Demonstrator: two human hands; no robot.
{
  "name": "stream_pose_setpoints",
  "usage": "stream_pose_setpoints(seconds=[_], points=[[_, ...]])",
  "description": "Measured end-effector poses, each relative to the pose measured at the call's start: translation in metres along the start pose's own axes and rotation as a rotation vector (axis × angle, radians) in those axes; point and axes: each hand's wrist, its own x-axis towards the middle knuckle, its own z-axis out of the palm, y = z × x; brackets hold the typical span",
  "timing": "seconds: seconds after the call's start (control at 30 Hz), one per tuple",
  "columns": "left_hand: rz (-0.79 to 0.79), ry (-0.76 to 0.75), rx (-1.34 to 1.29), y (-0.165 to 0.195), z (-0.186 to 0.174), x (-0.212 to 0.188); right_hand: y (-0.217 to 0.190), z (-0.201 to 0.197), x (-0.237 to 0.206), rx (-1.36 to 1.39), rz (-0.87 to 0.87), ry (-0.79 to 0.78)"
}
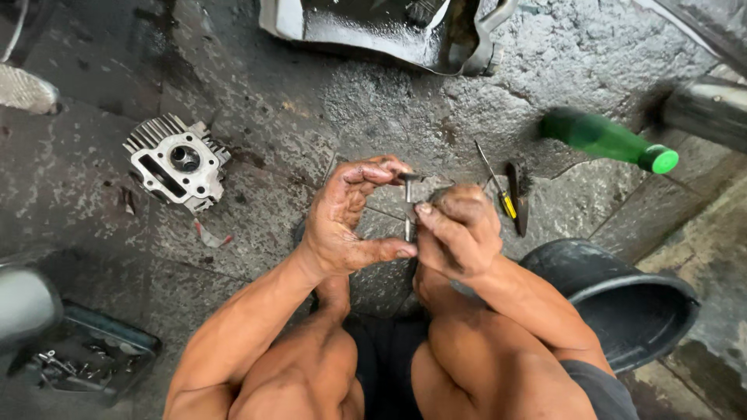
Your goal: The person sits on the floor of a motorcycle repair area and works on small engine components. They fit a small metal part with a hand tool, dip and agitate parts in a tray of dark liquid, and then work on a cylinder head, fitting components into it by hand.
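Observation:
A thin metal valve (408,204) with a flat head at the top stands upright between my two greasy hands, over the stone floor in front of my knees. My left hand (348,218) pinches it between forefinger at the head and thumb at the lower end of the stem. My right hand (457,229) is closed, its thumb pressed against the stem's middle; what else it holds is hidden.
A finned metal cylinder head (177,161) lies on the floor to the left. A small yellow-handled screwdriver (498,187) and a dark blade lie right of my hands. A green bottle (611,141), a black bowl (638,307), a parts tray (85,359) and an oily pan (389,31) surround me.

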Motion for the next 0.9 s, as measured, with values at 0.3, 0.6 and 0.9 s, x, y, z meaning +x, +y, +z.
stream_pose_setpoints(seconds=[0.3,0.6,0.9], points=[[-0.023,0.01,-0.16,0.0,0.002,-0.001,-0.005,-0.002,0.005,0.007,-0.005,0.004],[-0.019,0.028,-0.218,0.0,0.008,0.002,-0.007,0.0,0.01,-0.017,0.019,0.033],[-0.007,0.033,-0.064,0.011,0.003,0.004,-0.009,-0.002,0.011,-0.005,0.044,-0.017]])
